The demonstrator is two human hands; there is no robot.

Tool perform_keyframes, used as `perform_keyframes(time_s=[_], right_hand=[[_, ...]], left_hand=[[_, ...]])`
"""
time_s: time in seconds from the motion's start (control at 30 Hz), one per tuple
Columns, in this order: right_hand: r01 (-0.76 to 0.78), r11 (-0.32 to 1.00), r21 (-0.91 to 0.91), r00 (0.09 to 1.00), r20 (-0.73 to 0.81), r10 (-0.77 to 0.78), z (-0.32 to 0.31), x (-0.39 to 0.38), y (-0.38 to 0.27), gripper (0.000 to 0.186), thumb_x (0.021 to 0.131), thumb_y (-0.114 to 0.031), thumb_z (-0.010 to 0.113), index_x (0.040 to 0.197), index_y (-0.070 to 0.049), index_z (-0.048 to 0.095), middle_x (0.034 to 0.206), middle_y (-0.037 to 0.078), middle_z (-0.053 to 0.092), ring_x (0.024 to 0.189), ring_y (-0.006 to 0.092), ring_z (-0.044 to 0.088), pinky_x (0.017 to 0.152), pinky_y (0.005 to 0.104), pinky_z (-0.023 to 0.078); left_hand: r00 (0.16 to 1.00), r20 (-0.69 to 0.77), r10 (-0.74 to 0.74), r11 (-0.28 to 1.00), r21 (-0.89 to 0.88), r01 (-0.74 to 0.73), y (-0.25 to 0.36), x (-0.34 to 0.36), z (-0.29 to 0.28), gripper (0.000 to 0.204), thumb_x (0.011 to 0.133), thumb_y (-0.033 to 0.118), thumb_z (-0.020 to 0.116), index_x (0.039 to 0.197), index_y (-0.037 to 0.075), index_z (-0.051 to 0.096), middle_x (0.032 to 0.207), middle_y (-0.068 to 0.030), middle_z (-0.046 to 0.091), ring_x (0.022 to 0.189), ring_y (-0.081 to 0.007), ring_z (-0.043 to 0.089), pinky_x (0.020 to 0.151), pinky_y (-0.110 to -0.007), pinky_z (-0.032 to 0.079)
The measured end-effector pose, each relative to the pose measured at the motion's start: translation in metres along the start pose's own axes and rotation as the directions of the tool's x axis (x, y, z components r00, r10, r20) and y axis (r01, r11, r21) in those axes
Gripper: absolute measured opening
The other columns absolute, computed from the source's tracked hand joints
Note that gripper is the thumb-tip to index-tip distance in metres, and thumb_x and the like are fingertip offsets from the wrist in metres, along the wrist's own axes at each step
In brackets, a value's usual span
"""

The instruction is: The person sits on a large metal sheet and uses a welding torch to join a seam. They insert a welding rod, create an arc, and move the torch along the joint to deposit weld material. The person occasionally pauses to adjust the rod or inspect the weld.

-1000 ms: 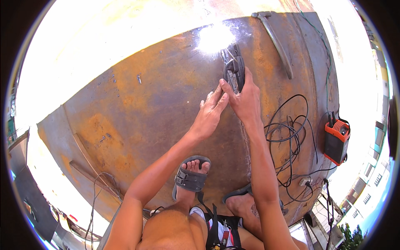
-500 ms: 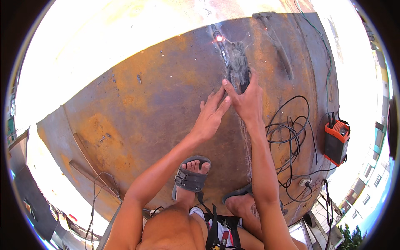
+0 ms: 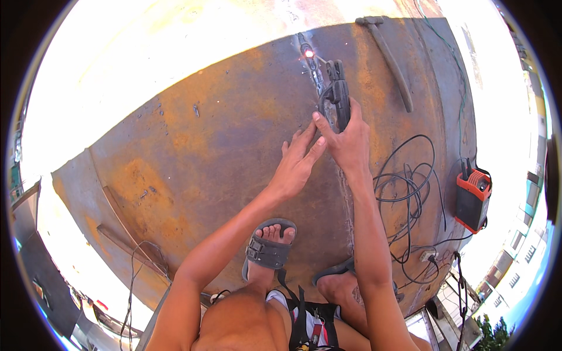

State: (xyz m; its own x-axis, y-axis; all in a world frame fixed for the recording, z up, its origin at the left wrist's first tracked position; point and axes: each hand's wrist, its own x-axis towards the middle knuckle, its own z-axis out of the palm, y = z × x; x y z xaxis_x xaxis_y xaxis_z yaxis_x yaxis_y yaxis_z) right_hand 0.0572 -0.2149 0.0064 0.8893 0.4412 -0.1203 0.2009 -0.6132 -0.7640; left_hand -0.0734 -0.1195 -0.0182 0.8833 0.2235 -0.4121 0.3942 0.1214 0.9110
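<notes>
My right hand (image 3: 350, 139) is wrapped round a black welding electrode holder (image 3: 339, 96), thumb on its left side. A thin electrode (image 3: 321, 59) runs from the holder's jaw to a bright glowing spot (image 3: 309, 54) on a weld seam (image 3: 315, 73). The seam crosses a rusty, curved steel plate (image 3: 216, 146). My left hand (image 3: 294, 167) lies just left of the holder, its fingers stretched forward and thumb apart. Its fingertips come close to my right thumb; whether they touch is hard to see.
A hammer (image 3: 391, 67) lies on the plate to the right. Black cable (image 3: 410, 193) is coiled beside my right forearm, near an orange-and-black welding machine (image 3: 473, 199). Metal strips (image 3: 132, 248) lie at left. My sandalled foot (image 3: 270, 248) stands on the plate.
The holder and hammer look sharper now, where they were smeared before. Flying sparks are fewer. Both hands have stayed nearly in place, and the glow remains at the seam.
</notes>
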Motion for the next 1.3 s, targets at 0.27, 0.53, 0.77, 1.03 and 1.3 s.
perform_keyframes(time_s=[0.27, 0.53, 0.77, 1.03, 1.3], right_hand=[[-0.016, 1.000, 0.013, 0.999, 0.029, 0.016, -0.002, -0.002, -0.001, 0.083, 0.091, -0.048, 0.086, 0.143, 0.010, 0.057, 0.109, 0.029, 0.078, 0.102, 0.0430, 0.080, 0.087, 0.0497, 0.061], [-0.009, 1.000, -0.006, 0.999, 0.033, 0.009, -0.003, -0.003, -0.001, 0.083, 0.092, -0.049, 0.086, 0.142, 0.010, 0.057, 0.109, 0.029, 0.078, 0.101, 0.0441, 0.079, 0.086, 0.0499, 0.061], [-0.014, 0.999, -0.032, 0.999, 0.030, 0.014, -0.001, -0.002, 0.002, 0.083, 0.092, -0.050, 0.085, 0.142, 0.010, 0.057, 0.109, 0.030, 0.078, 0.103, 0.0444, 0.079, 0.086, 0.0504, 0.061], [0.053, 0.998, 0.027, 0.998, 0.019, -0.054, 0.001, -0.003, 0.006, 0.081, 0.092, -0.047, 0.086, 0.144, 0.008, 0.057, 0.110, 0.028, 0.078, 0.102, 0.0439, 0.079, 0.088, 0.0497, 0.061], [0.001, 1.000, 0.026, 1.000, -0.031, 0.000, 0.001, -0.009, 0.006, 0.081, 0.093, -0.047, 0.088, 0.143, 0.008, 0.059, 0.111, 0.024, 0.078, 0.095, 0.0321, 0.079, 0.082, 0.0424, 0.061]], left_hand=[[1.000, 0.000, 0.001, 1.000, 0.021, -0.001, 0.000, -0.001, 0.000, 0.089, 0.113, 0.066, 0.041, 0.176, 0.005, 0.024, 0.182, -0.0211, 0.026, 0.169, -0.0494, 0.009, 0.132, -0.067, -0.005], [1.000, -0.003, 0.007, 1.000, 0.016, -0.007, -0.004, -0.001, 0.001, 0.089, 0.113, 0.066, 0.041, 0.175, 0.004, 0.026, 0.182, -0.0210, 0.027, 0.169, -0.0482, 0.009, 0.133, -0.065, -0.004], [1.000, -0.006, 0.004, 1.000, 0.008, -0.004, -0.004, -0.001, 0.001, 0.090, 0.113, 0.067, 0.042, 0.176, 0.005, 0.025, 0.181, -0.0215, 0.027, 0.170, -0.0439, 0.013, 0.133, -0.065, -0.005], [1.000, -0.003, 0.010, 1.000, 0.014, -0.010, -0.010, 0.001, -0.001, 0.087, 0.113, 0.064, 0.042, 0.176, 0.007, 0.024, 0.181, -0.0206, 0.028, 0.170, -0.0400, 0.012, 0.134, -0.063, -0.005], [1.000, 0.012, 0.019, 0.999, 0.035, -0.019, -0.005, -0.004, 0.003, 0.090, 0.112, 0.068, 0.042, 0.176, 0.007, 0.025, 0.180, -0.0221, 0.029, 0.168, -0.0496, 0.010, 0.133, -0.065, -0.005]])
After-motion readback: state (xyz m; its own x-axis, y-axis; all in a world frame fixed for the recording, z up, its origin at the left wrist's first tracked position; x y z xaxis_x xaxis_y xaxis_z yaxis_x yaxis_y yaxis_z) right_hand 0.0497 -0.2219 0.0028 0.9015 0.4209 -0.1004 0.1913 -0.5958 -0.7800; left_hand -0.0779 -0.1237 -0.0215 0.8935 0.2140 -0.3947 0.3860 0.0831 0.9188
